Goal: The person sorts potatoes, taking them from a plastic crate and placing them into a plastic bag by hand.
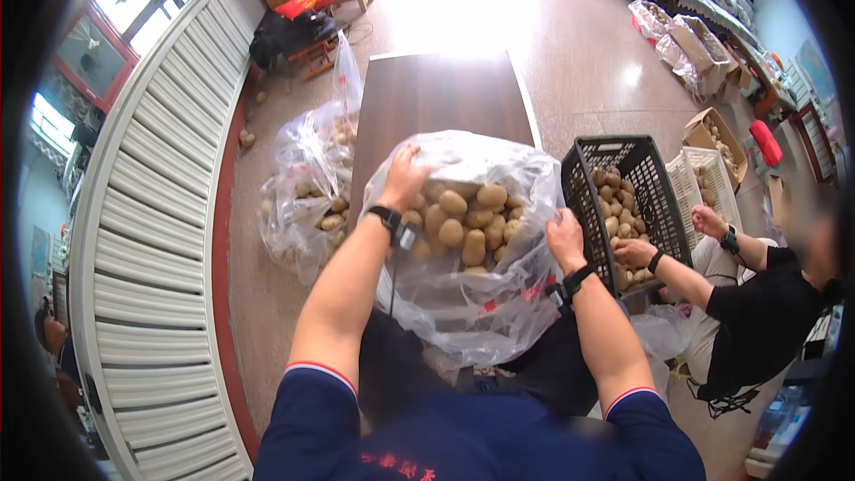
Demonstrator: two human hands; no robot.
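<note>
A large clear plastic bag (485,150) stands with its mouth wide apart at the near end of a brown table. Inside lie several potatoes (474,248) in a heap. My left hand (405,176) is closed on the bag's left rim. On the opposite side, my right hand (564,239) pinches the right rim, close to a black plastic crate (655,153). Loose film from the bag hangs down toward my lap. Both wrists carry dark straps with small devices.
The brown table (436,89) extends ahead. Left of it sits another bag of potatoes (307,174) on the floor, beside a white radiator (151,214). At right, a co-worker's hand (634,254) reaches into the black crate of potatoes; a white crate (723,183) stands beyond.
</note>
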